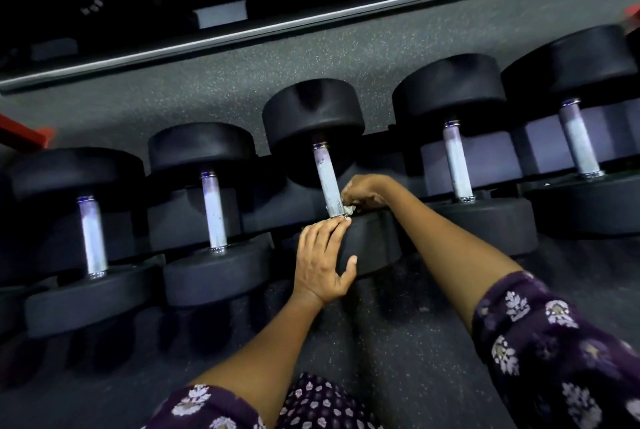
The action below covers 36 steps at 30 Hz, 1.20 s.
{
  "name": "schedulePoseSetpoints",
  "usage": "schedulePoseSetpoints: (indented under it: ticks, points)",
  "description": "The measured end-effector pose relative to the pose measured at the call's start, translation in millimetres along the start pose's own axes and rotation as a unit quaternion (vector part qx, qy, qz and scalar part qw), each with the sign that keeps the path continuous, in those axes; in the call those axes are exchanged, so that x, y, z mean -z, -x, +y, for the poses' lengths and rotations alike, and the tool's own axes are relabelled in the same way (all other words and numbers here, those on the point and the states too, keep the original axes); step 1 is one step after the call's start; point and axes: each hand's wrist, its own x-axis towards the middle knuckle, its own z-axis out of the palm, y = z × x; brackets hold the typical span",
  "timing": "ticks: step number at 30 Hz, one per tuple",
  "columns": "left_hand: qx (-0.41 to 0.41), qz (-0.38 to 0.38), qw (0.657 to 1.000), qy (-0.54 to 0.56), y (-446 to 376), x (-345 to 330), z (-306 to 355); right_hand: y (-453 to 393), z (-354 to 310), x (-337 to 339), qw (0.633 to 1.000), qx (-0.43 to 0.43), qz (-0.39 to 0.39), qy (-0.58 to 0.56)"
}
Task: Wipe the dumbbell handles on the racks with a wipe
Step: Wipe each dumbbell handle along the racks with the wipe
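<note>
Purple floral sleeves sit closest to the lens, one on each forearm, both arms reaching forward and down toward a low rack of black dumbbells.

The left hand lies palm-down on the near head of the middle dumbbell. Its fingers are straight and close together, tips reaching the end of the handle, while the thumb spreads out to the side against the rim of the weight. It presses rather than grips.

The right arm comes in from the right, wrist bent so the hand curls down beside the handle. Its fingers are bunched tight on a small crumpled white wipe, held against the lower end of the knurled silver handle, just above the left fingertips. Most of the wipe is hidden inside the grip.

The handle runs tilted from the far head down to the near one. Two dumbbells rest on the rack to the left of it and two more to the right, all with pale metal handles. Speckled grey floor shows behind the row, and an upper shelf rail crosses the top with larger dark weights above it.
</note>
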Motion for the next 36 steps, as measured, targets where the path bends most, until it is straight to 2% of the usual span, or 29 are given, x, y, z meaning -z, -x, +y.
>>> schedulePoseSetpoints:
  ticks: [4, 8, 9, 13, 15, 18, 19, 23, 28, 30, 32, 33, 34, 36]
  points:
    - [-0.005, 0.002, 1.000, 0.008, -1, 1, -1, -5, -5, 11, 0.987, 0.027, 0.043, -0.155]
    - [-0.004, -0.003, 1.000, 0.011, -1, 1, -2, -4, 7, 4, 0.996, 0.032, -0.001, -0.081]
    - [-0.004, -0.005, 1.000, 0.013, -1, 1, -2, -5, 7, 5, 0.995, 0.023, -0.013, -0.092]
    - [-0.002, -0.010, 1.000, 0.015, -1, 2, -2, -9, -13, 10, 0.956, 0.054, 0.034, -0.287]
    - [-0.003, -0.008, 1.000, 0.017, -2, 2, -2, -6, -13, 4, 0.969, 0.035, 0.016, -0.244]
    - [-0.004, -0.004, 1.000, 0.021, -1, 2, -2, -2, -1, 2, 0.992, -0.008, -0.088, -0.087]
    - [-0.004, -0.006, 1.000, 0.023, -2, 3, -2, -3, -1, 5, 0.991, -0.013, -0.093, -0.096]
    - [-0.005, -0.005, 1.000, 0.022, -2, 2, -2, -5, -20, 13, 0.948, 0.006, -0.034, -0.318]
    - [-0.006, -0.008, 1.000, 0.026, -1, 2, -2, -6, -7, 9, 0.961, -0.033, -0.113, -0.250]
    - [-0.005, -0.007, 1.000, 0.027, -2, 3, -2, -5, -14, 14, 0.942, -0.033, -0.096, -0.320]
    - [-0.007, -0.006, 1.000, 0.026, -2, 3, -2, -2, -23, 14, 0.897, -0.010, -0.070, -0.436]
    - [-0.008, -0.004, 1.000, 0.025, -2, 2, -2, -3, -24, 12, 0.868, 0.001, -0.078, -0.490]
    - [-0.007, -0.004, 1.000, 0.024, -2, 2, -2, -1, -23, 8, 0.858, 0.004, -0.093, -0.505]
    - [-0.007, -0.004, 1.000, 0.025, -1, 2, -3, 1, -18, -1, 0.880, 0.005, -0.116, -0.460]
